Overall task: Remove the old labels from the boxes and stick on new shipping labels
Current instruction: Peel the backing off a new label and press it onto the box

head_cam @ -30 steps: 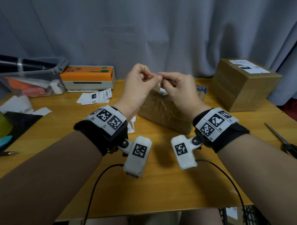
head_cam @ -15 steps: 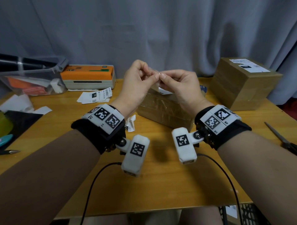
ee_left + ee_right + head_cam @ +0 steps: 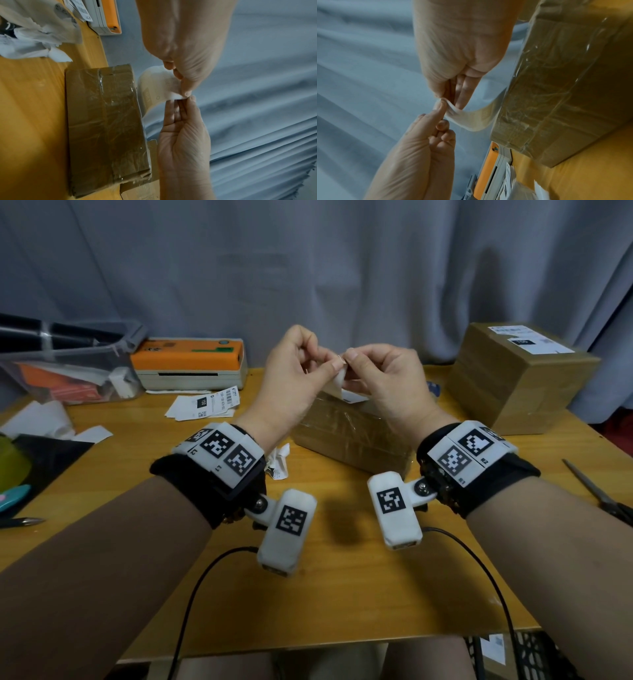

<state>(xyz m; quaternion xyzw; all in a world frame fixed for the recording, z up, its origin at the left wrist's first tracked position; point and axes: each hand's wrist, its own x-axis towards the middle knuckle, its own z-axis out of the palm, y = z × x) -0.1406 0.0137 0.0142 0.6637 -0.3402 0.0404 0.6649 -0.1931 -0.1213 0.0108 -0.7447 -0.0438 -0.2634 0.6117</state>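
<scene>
A white label (image 3: 334, 386) is held up over a flat, tape-wrapped cardboard box (image 3: 349, 436) at the table's middle. My left hand (image 3: 334, 364) pinches one corner of the label between thumb and forefinger. My right hand (image 3: 349, 359) pinches the same corner from the other side, fingertips nearly touching. In the left wrist view the label (image 3: 157, 83) curls down toward the box (image 3: 106, 128). The right wrist view shows the label (image 3: 471, 121) reaching the box (image 3: 565, 94) edge; whether it sticks there I cannot tell. A larger box (image 3: 520, 392) at the right carries a label (image 3: 529, 342) on top.
An orange label printer (image 3: 191, 364) stands at the back left, with loose printed labels (image 3: 202, 405) before it. A clear bin (image 3: 68, 364) sits far left. Crumpled paper (image 3: 279, 462) lies by my left wrist. Scissors (image 3: 603, 498) lie at the right edge, a pen (image 3: 24, 521) at the left.
Both hands have risen slightly above the flat box, still pinching the label's corner. The fingertips have shifted on the corner and more of the label shows below them.
</scene>
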